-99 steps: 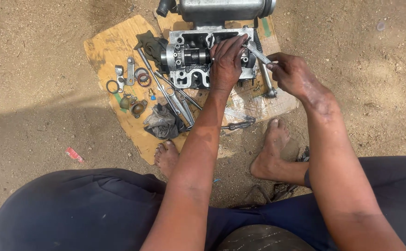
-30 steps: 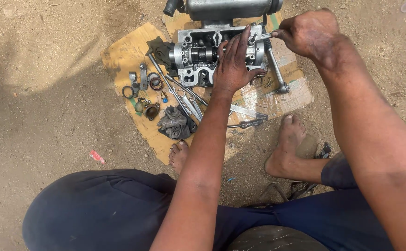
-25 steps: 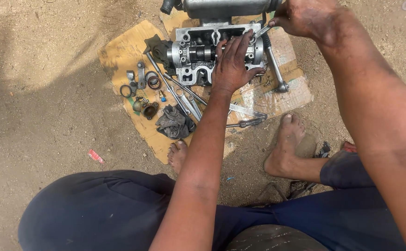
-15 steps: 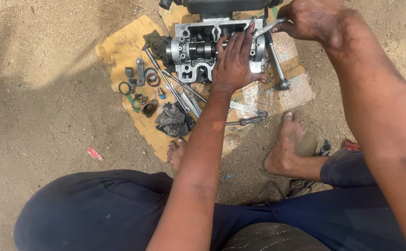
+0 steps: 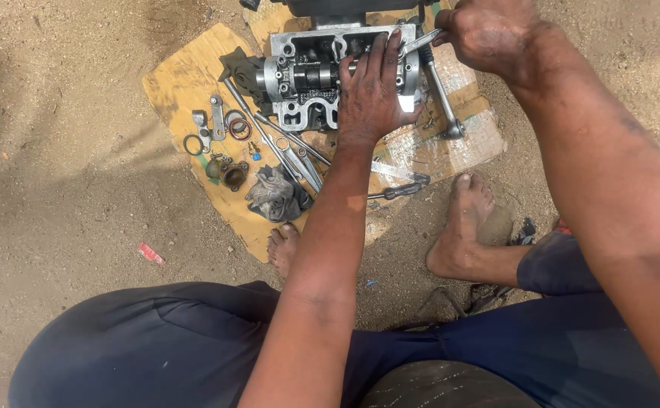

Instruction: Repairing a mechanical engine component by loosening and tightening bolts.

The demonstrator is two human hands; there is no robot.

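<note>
Left hand: the left hand (image 5: 371, 91) is laid flat, fingers spread, on the cylinder head (image 5: 322, 75) at upper centre; nothing is gripped.
Right hand: the right hand (image 5: 492, 34) is closed around a slim metal tool (image 5: 419, 41), whose tip is set at the head's right edge.
Change: since half a second ago the right hand has been shifted only slightly, and the left has been kept pressing; the head is judged to be steadied while one fitting is worked.
Around: the head is rested on cardboard (image 5: 186, 83); a wrench (image 5: 443, 102), rag (image 5: 277, 195) and rings (image 5: 235, 125) are laid nearby.
Hidden: the tool's tip is covered by fingers; the head's top is cut off by the frame.
</note>
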